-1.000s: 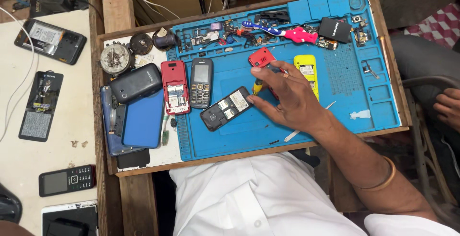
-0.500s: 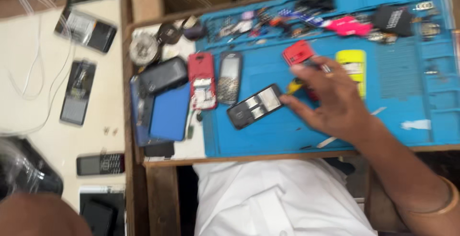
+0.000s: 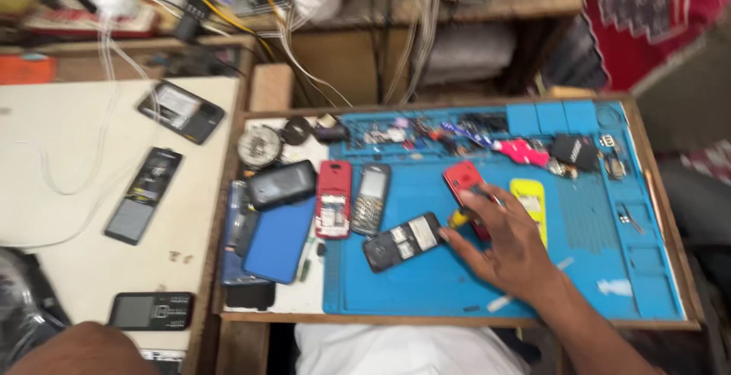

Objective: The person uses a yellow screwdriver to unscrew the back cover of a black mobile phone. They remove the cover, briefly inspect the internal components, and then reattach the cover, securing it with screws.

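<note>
Blue mat (image 3: 609,238): we are working over a blue silicone repair mat that is lying in a wooden tray on the counter (image 3: 76,131).
Right hand (image 3: 510,249): we are reaching our right hand across the mat, palm down, with the fingers (image 3: 476,200) spread and only lightly curled.
Fingers' state: they are resting loosely open; the fingertips are touching the red phone (image 3: 463,181) and a small yellow-handled tool (image 3: 457,219) is showing just under the index finger, but we cannot tell whether they are gripping either.
Red phone: it is lying flat on the mat, partly under our fingertips, its upper end sticking out beyond them.
Yellow phone shell (image 3: 529,200): it is lying just beside the fingers, on their right, partly covered by the back of our hand.
Opened black phone (image 3: 402,240): it is lying tilted on the mat, just left of our thumb, close to touching it.
Grey keypad phone (image 3: 371,198): it is lying further left of the fingers, side by side with a red opened phone (image 3: 333,198).
Blue case (image 3: 280,239): it is lying well left of the fingers, at the tray's edge, with a dark phone (image 3: 280,185) above it.
Left hand: we are not seeing it; only a blurred brown shape (image 3: 84,351) is showing at the lower left corner.
</note>
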